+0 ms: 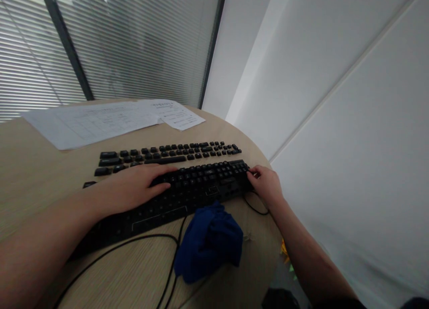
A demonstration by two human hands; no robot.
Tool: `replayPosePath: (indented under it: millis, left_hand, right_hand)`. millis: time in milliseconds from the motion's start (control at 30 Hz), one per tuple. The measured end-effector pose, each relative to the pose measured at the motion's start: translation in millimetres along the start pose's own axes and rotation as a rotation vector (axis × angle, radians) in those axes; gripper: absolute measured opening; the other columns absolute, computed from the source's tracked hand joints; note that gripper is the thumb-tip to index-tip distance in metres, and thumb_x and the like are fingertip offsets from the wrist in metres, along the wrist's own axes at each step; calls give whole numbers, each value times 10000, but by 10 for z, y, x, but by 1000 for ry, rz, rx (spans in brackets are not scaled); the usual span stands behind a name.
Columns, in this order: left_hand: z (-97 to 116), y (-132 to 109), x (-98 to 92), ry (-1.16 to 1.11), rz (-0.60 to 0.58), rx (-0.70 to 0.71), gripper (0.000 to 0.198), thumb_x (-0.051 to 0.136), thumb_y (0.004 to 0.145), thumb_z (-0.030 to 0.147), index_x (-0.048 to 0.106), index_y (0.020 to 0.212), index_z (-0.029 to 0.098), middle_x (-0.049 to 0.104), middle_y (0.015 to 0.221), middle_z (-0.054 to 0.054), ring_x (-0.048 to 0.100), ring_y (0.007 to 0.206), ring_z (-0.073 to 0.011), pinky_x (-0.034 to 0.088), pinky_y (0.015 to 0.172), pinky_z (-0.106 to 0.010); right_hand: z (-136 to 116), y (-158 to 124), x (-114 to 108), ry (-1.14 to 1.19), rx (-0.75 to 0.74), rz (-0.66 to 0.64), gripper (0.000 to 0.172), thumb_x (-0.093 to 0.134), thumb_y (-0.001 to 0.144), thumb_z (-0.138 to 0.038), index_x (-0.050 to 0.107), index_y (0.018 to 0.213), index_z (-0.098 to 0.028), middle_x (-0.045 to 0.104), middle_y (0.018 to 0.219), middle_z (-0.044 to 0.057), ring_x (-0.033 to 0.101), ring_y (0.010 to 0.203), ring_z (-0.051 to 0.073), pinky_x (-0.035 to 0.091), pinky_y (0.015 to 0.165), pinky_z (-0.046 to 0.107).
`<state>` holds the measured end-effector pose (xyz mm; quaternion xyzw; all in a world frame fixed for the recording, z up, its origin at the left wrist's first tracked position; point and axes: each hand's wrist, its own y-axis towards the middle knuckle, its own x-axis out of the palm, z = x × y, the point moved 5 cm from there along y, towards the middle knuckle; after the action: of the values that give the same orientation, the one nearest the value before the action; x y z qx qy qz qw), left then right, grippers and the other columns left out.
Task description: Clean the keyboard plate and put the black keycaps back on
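Note:
A black keyboard (197,190) lies on the table, tilted across my view. Many of its lower keycaps are off, while keycaps still fill the upper rows. My left hand (134,186) lies across its left part, with thumb and forefinger stretched out and apart over the keys. At the keyboard's right end, the thumb and forefinger of my right hand (266,184) are pinched together by the corner keys; what is between them is hidden. Loose black keycaps (164,160) are laid out in rows just behind the keyboard.
A crumpled blue cloth (209,242) lies in front of the keyboard, beside a black cable (134,239). Printed papers (110,119) are spread at the back of the round wooden table (30,179). A white wall (351,143) rises close by the table's right edge.

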<state>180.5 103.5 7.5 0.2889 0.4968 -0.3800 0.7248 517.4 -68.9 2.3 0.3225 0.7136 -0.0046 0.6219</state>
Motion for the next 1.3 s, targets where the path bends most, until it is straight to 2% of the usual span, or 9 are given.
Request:
replayPosePath:
  millis: [200, 367, 500, 633, 833, 967, 1133, 1300]
  left_hand:
    - [-42, 24, 25, -6, 16, 14, 598, 455, 930, 533, 534, 1482, 317, 625, 1440, -38, 602, 1292, -282, 412, 1144, -486]
    - [15, -1, -16, -28, 14, 22, 558, 462, 947, 512, 574, 1443, 283, 631, 1432, -57, 606, 1279, -293, 410, 1135, -491]
    - [25, -22, -32, -66, 8, 11, 528, 491, 945, 493, 600, 1416, 280, 631, 1432, -61, 601, 1287, -306, 404, 1138, -506]
    - [5, -12, -24, -84, 27, 31, 518, 508, 947, 476, 601, 1418, 283, 639, 1423, -61, 612, 1274, -299, 406, 1136, -502]
    - [36, 2, -34, -62, 13, 31, 545, 490, 952, 472, 572, 1453, 273, 630, 1433, -76, 609, 1280, -306, 406, 1137, -514]
    - [48, -5, -52, -40, 17, 30, 554, 468, 956, 469, 570, 1457, 256, 634, 1424, -92, 609, 1277, -315, 407, 1135, -532]
    - [-17, -12, -19, -45, 13, 31, 584, 491, 945, 528, 541, 1483, 309, 622, 1445, -59, 600, 1300, -308, 412, 1150, -510]
    - [-13, -17, -36, -68, 27, 9, 571, 518, 923, 547, 588, 1442, 320, 646, 1416, -45, 619, 1276, -325, 430, 1143, -504]
  right_hand:
    - [-3, 33, -22, -28, 61, -43, 191, 624, 907, -342, 775, 921, -225, 771, 880, 45, 695, 806, 209, 463, 701, 296]
    - [-15, 15, -32, -39, 24, -40, 194, 626, 906, -336, 789, 931, -234, 778, 881, 47, 705, 823, 225, 482, 728, 312]
    - [-1, -6, -34, -26, -20, -24, 262, 575, 932, -386, 795, 889, -249, 786, 890, 51, 711, 837, 236, 497, 732, 322]
    - [95, -12, -12, 68, 0, -24, 307, 536, 949, -411, 796, 898, -256, 794, 918, 44, 722, 861, 237, 515, 756, 326]
    - [163, 7, 22, 152, -10, -26, 272, 565, 938, -381, 800, 885, -254, 793, 981, 45, 724, 939, 248, 538, 858, 363]
    - [90, -5, 16, 119, -56, -35, 236, 588, 940, -355, 808, 940, -268, 790, 1059, 31, 721, 1010, 252, 534, 916, 376]
    - [70, -32, -10, 28, -13, -29, 221, 622, 925, -367, 817, 993, -290, 793, 1064, 24, 733, 991, 278, 550, 876, 399]
    - [98, -64, 17, 15, -13, -39, 247, 611, 931, -362, 802, 1080, -313, 794, 1069, 16, 738, 980, 274, 553, 858, 392]
